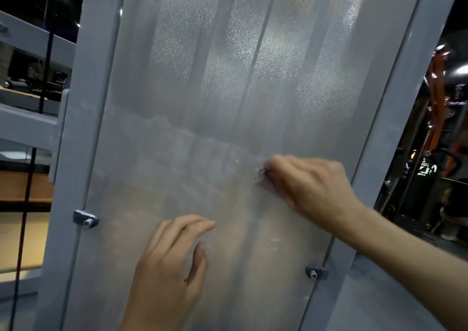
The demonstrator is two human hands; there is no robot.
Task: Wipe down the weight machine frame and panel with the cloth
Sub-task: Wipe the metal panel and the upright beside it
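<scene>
Frosted translucent panel [228, 90] fills most of head view, set between two grey-painted frame uprights, left upright [83, 128] and right upright [395, 102]. Panel surface textured, streaky haze band across its middle, white smears lower down.

Right hand [311, 181] on panel right of centre, fingers curled, gripping small bunched cloth [263, 178]; only a dark reddish bit of cloth shows past the fingers, blurred, pressed against panel. Forearm runs off to lower right, crossing right upright.

Left hand [172, 262] lower centre, holds nothing, fingers straight and together, fingertips [207, 224] on or just off panel, cannot tell contact for sure. Thumb out to the side.

Two small metal clamp brackets with bolts fix panel edges: one at left upright [85, 218], one lower at right upright [316, 273].

Grey crossbars [27, 125] join left upright at left edge, thin dark cable [24, 216] hangs in front of them. Dark gym room behind, orange equipment [436, 90] at far right, ceiling lights top left.
</scene>
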